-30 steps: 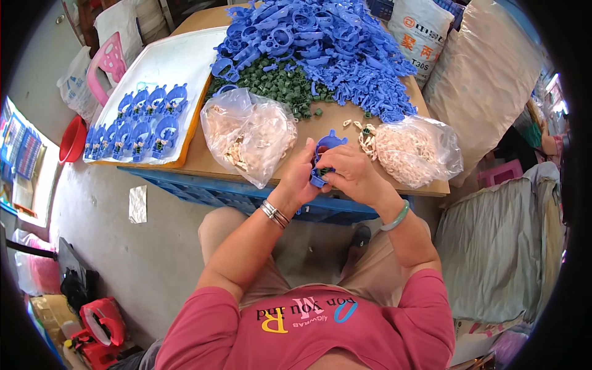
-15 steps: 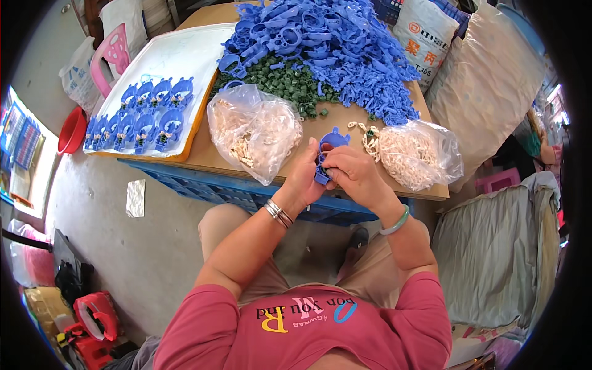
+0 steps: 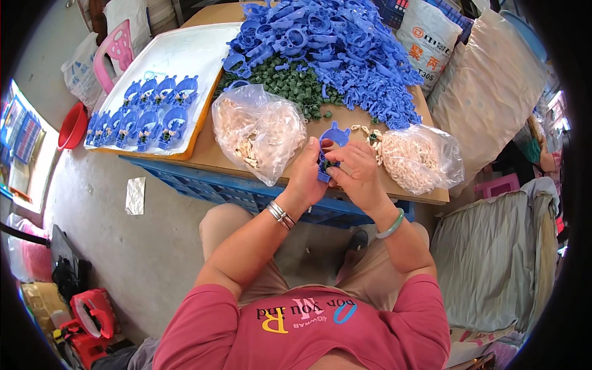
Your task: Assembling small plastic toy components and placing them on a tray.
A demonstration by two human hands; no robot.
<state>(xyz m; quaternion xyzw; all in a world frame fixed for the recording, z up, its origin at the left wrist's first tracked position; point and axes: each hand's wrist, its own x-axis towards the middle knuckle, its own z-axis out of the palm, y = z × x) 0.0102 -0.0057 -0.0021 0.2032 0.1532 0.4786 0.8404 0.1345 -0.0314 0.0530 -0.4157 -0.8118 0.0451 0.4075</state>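
Above the table's near edge, my left hand (image 3: 306, 176) grips a blue plastic toy part (image 3: 335, 134) with a round, eared top. A small dark green piece shows in its lower section. My right hand (image 3: 359, 176) has its thumb and fingertips pressed at that lower section; what they pinch is hidden. Just left of my hands lies a clear plastic bag of small cream-coloured pieces (image 3: 259, 132). Another bag of cream pieces (image 3: 414, 155) lies to the right, with a few loose ones spilled beside it.
A large heap of blue plastic parts (image 3: 327, 49) covers the far table, with small green pieces (image 3: 280, 80) before it. On the left, a white tray (image 3: 203, 52) carries rows of blue assemblies (image 3: 147, 132). Tall sacks (image 3: 487, 92) stand right; a blue crate (image 3: 203, 188) is under the tabletop.
The fingers of my right hand have shifted on the blue part, and more of the green piece shows. My left hand still grips it. The view has moved slightly.
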